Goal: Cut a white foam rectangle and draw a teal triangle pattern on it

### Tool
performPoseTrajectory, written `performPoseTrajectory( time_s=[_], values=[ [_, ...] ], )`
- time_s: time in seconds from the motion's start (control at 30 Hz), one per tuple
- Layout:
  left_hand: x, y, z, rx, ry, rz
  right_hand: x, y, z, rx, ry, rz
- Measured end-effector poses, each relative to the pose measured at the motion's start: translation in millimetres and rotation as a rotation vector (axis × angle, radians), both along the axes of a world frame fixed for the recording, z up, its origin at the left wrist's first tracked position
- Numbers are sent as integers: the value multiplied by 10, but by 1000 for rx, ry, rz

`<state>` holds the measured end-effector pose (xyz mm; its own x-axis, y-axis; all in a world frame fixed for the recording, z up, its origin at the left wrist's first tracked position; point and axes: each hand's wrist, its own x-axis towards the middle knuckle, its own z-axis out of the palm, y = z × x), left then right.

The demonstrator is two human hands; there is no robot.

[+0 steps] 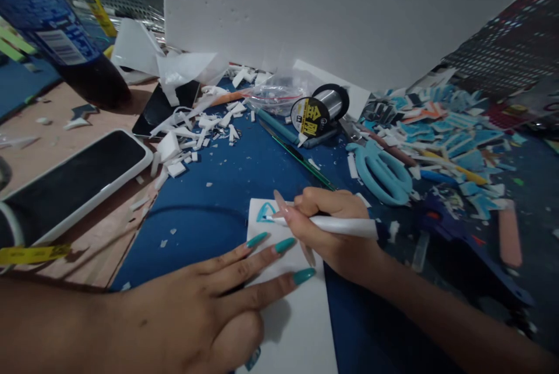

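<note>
A narrow white sheet (301,321) lies on the blue work surface. Near its top left corner is a small blue marking (265,211), roughly triangular with a curved side. My right hand (336,228) is closed around a white marker pen (345,226), its tip touching the sheet at that marking. Spread over the sheet's left side are the fingers of my left hand (231,298), with long teal nails and nothing held. The thumb of that hand is partly tucked below the palm. A thin green-edged tool (301,161) lies just beyond my right hand.
Light blue scissors (382,173) and a wire spool (321,110) lie beyond my hands. A glue gun (467,251) is at the right, below a heap of blue and white scraps (454,123). White offcuts (205,129), a phone (82,182) and a dark drink bottle (65,36) are at the left.
</note>
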<state>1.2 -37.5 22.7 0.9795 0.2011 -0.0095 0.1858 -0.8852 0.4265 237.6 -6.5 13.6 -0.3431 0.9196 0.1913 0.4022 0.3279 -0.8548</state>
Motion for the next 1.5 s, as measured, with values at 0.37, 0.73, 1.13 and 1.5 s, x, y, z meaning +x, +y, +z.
performPoseTrajectory(
  time_s=[0.37,0.73,1.13,1.5],
  values=[
    [11,1,10,16,-35,19,-2,5,5,2,-11,-14],
    [-25,28,13,-36,-50,13,11,10,-26,60,-12,-77],
    [-7,-3,6,-5,-6,9,14,5,-33,10,-37,-66],
    [-16,21,11,-40,-6,8,23,8,-37,49,-1,-61]
  ],
)
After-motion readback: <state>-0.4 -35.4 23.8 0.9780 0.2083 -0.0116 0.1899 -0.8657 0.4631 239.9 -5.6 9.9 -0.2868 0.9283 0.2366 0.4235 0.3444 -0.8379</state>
